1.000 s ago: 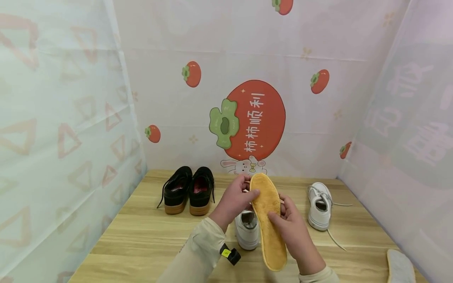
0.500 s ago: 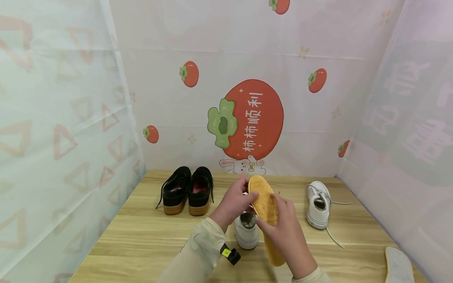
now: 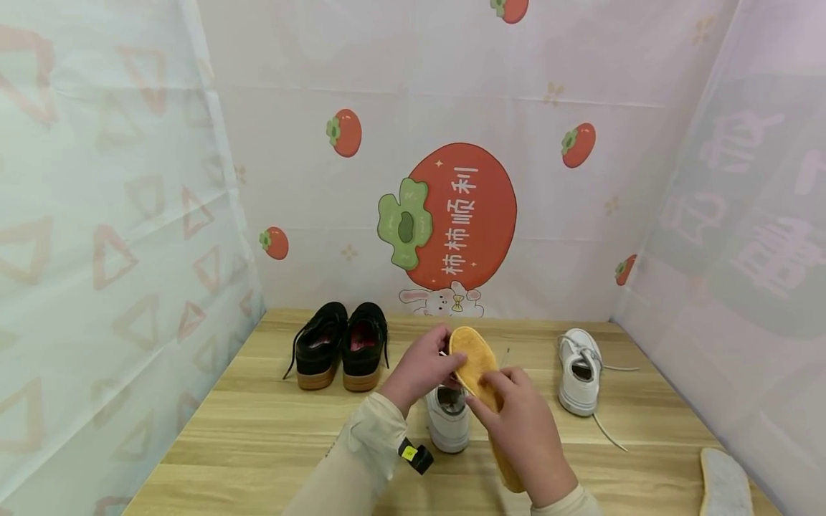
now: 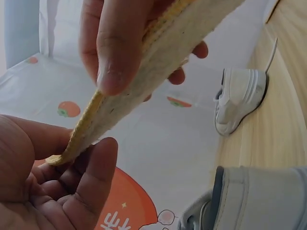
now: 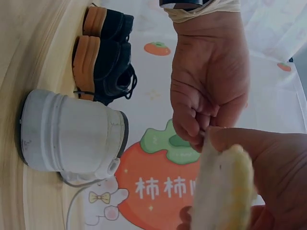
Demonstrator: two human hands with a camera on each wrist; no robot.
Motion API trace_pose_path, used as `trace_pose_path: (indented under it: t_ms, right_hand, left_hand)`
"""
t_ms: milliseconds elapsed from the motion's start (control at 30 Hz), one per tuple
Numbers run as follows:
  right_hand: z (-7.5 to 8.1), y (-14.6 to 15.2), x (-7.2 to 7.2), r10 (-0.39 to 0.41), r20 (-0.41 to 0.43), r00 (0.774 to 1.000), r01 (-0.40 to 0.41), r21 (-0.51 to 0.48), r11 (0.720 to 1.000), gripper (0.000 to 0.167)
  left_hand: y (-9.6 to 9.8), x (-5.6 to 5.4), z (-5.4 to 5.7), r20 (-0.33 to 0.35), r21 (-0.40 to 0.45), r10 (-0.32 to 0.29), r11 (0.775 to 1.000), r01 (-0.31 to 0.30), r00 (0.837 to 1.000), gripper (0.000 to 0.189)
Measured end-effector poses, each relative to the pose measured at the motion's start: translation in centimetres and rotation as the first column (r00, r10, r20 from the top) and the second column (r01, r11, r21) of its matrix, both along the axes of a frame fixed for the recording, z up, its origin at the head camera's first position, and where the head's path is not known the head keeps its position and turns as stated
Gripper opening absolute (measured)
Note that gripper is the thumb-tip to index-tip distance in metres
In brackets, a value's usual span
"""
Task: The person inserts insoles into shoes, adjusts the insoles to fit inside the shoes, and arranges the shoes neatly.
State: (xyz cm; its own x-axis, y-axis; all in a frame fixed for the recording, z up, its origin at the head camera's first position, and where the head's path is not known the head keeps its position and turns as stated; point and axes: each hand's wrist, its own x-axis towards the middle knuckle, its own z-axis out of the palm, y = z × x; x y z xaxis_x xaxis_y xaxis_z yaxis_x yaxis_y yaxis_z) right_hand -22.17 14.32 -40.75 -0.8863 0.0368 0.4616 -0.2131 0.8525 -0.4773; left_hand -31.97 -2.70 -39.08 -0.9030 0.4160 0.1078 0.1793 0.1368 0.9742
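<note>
A yellow fuzzy insole (image 3: 472, 351) is held up over the table, its far end pointing away. My left hand (image 3: 422, 367) pinches its far end, thumb on the yellow face. Across its middle lies my right hand (image 3: 525, 433), gripping both long edges between thumb and fingers and covering much of it. The left wrist view shows the pale underside of the insole (image 4: 158, 64), bent lengthwise. Just below and behind the hands stands a white shoe (image 3: 449, 428), heel toward me, its opening partly showing and its toe hidden by the left hand.
A second white shoe (image 3: 578, 380) with loose laces stands at the right. A pair of black shoes (image 3: 364, 351) with brown soles is at the back left. Another insole (image 3: 727, 484), pale side up, lies at the right front. A patterned backdrop (image 3: 548, 272) encloses the wooden table (image 3: 258, 444).
My right hand has shifted from the insole's right side to across its middle, squeezing it narrower. The insole's far end has dropped slightly. My left hand keeps its pinch.
</note>
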Motion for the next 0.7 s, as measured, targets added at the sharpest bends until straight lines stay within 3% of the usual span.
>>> trace_pose_path:
  t_ms: [167,267,333,433,467,500,633,700]
  right_hand:
    - [0.4,0.2,0.0,0.047,0.116,0.992,-0.043,-0.035,0.998,0.021]
    - [0.6,0.6,0.0,0.048,0.131,0.990,-0.046,-0.021,0.999,0.016]
    - [0.7,1.1,0.1,0.047,0.140,0.989,-0.046,-0.012,0.999,0.011]
    - [1.0,2.0,0.1,0.057,0.180,0.982,-0.059,0.006,0.998,0.005]
    - [1.1,2.3,0.1,0.060,0.199,0.978,-0.064,0.014,0.998,0.004]
    - [1.2,2.6,0.1,0.063,0.214,0.975,-0.069,0.024,0.997,0.004]
    - [1.6,3.3,0.1,0.079,0.265,0.961,-0.099,0.062,0.993,0.003]
    - [1.9,3.3,0.1,0.096,0.275,0.957,-0.125,0.090,0.988,0.007]
  left_hand:
    - [-0.3,-0.3,-0.1,-0.040,-0.041,0.013,0.999,-0.015,0.999,0.021]
    - [-0.5,-0.6,-0.4,-0.144,-0.155,0.089,0.982,-0.111,0.986,0.016]
    - [-0.7,-0.9,-0.6,-0.261,-0.290,0.139,0.933,-0.215,0.955,0.014]
    - [-0.8,-1.5,-1.1,-0.417,-0.490,0.115,0.807,-0.330,0.902,0.012]
    - [-0.9,-1.7,-1.3,-0.443,-0.540,0.081,0.771,-0.338,0.893,0.011]
    - [-0.9,-2.0,-1.6,-0.445,-0.584,0.042,0.743,-0.326,0.894,0.010]
    - [-0.7,-2.7,-2.8,-0.424,-0.715,-0.120,0.653,-0.250,0.898,0.008]
    - [-0.5,-2.9,-3.5,-0.440,-0.753,-0.183,0.608,-0.250,0.879,0.011]
